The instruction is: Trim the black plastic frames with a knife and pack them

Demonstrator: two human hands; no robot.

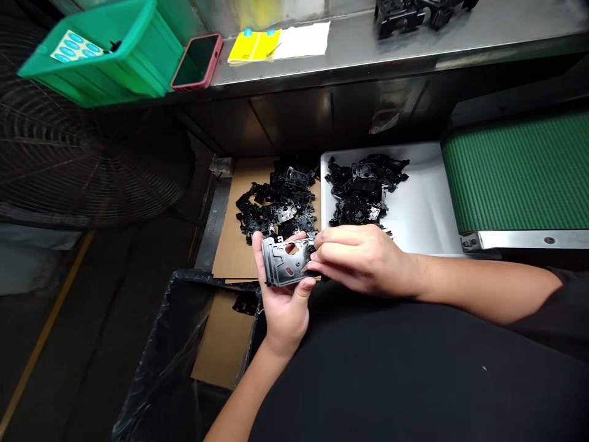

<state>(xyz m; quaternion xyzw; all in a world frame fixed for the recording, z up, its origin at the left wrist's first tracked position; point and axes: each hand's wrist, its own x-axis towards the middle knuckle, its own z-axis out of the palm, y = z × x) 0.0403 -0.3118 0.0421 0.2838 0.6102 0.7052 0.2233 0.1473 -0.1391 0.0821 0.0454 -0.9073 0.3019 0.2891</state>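
Observation:
A flat black plastic part point(283, 263) with holes in it rests in my left hand point(285, 307), whose fingers and thumb grip it from below and along its edges. My right hand point(363, 258) is closed at the part's right end, its fingertips pinched together there; whether they hold a tool or only the part is hidden. Just beyond my hands, a pile of similar black parts point(285, 212) lies on brown cardboard point(234, 245). Another heap of black parts point(359, 190) sits in the left side of a white tray point(423, 209).
A green conveyor belt point(519, 172) runs at the right. The metal shelf point(350, 49) holds a green bin point(105, 61), a phone point(197, 60), yellow and white papers point(255, 46) and black parts point(400, 15). A bag-lined bin point(156, 362) stands lower left, near a large fan point(92, 147).

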